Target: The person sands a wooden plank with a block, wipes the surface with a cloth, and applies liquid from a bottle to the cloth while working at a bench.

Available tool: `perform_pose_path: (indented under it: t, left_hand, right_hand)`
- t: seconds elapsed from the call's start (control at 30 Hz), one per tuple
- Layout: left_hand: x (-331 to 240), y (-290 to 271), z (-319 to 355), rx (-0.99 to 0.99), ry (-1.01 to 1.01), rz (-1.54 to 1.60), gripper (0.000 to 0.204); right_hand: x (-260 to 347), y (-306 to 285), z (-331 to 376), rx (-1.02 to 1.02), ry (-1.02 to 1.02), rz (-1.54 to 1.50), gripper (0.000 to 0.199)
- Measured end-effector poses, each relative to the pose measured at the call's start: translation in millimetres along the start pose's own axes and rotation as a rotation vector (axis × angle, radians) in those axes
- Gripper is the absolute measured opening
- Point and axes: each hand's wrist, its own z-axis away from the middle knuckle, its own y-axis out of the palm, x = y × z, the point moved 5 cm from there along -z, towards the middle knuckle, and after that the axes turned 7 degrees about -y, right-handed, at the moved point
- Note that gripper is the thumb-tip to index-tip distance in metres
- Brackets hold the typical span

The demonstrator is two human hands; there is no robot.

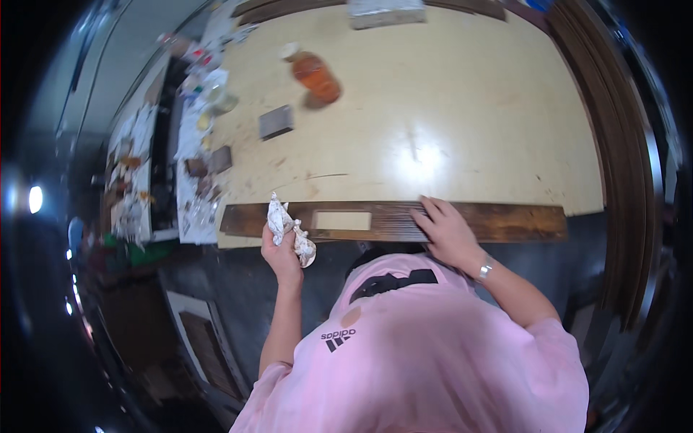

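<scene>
A long dark brown wooden board [505, 221] with a rectangular cutout lies along the near edge of the table. My left hand [283, 256] is closed around a crumpled white cloth or paper [280, 219], at the board's left part; whether the wad touches the wood I cannot tell. To the right of the cutout, my right hand [449, 229] rests on the board with its fingers stretched out, holding nothing. Fine ridges run across the board between the cutout and my right hand.
On the pale tabletop [491, 115] stand a bottle of orange-brown liquid [316, 76] and a grey block [276, 122]. A wrapped silvery block [387, 13] sits at the far edge. Dark wooden strips [613, 144] run along the right. A cluttered side table [189, 216] adjoins the left.
</scene>
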Motion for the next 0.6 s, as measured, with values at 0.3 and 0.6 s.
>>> perform_pose_path:
  t: [0.3,0.6]
  left_hand:
    - [13,-86,-10,-0.246,0.07,0.006,0.041]
    - [33,-110,-37,-0.148,-0.097,0.061,0.029]
  right_hand:
    - [-70,-44,-56,-0.053,0.317,-0.06,0.027]
    - [-79,-17,-57,-0.009,0.272,0.138,0.037]
